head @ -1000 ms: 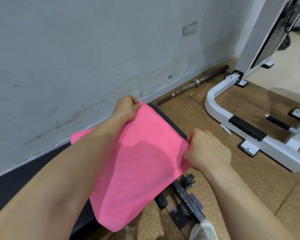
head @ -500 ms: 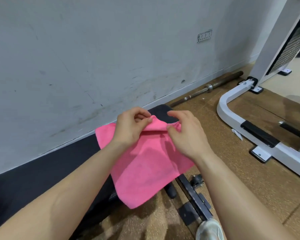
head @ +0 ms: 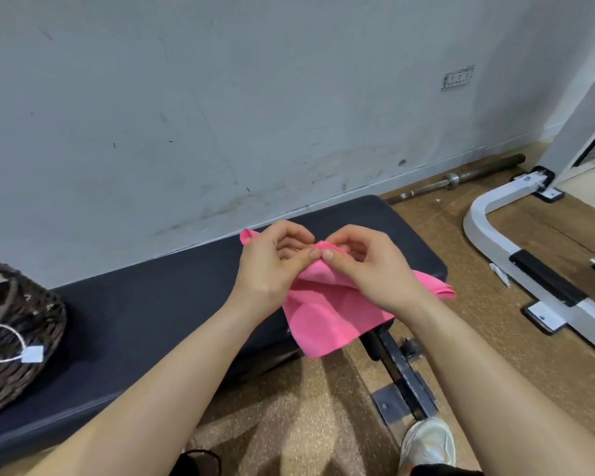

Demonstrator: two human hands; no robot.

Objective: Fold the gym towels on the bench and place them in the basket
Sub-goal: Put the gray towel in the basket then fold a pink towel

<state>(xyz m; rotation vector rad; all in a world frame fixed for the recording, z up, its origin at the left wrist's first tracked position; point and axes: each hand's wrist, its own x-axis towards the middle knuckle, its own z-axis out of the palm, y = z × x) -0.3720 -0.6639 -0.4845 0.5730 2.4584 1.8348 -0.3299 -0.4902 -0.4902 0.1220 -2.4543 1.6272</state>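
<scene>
Above dark bench (head: 152, 321), both hands (head: 268, 266) (head: 368, 269) pinch pink towel (head: 323, 314) between them.

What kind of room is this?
Probably a gym. There's a padded black bench, a barbell lying on the floor by the wall, and the white frame of what looks like a weight machine.

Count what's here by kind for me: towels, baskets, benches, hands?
Towels: 1, the pink towel
Baskets: 1, the wicker basket
Benches: 1, the black bench
Hands: 2, left hand and right hand
Total: 5
</scene>
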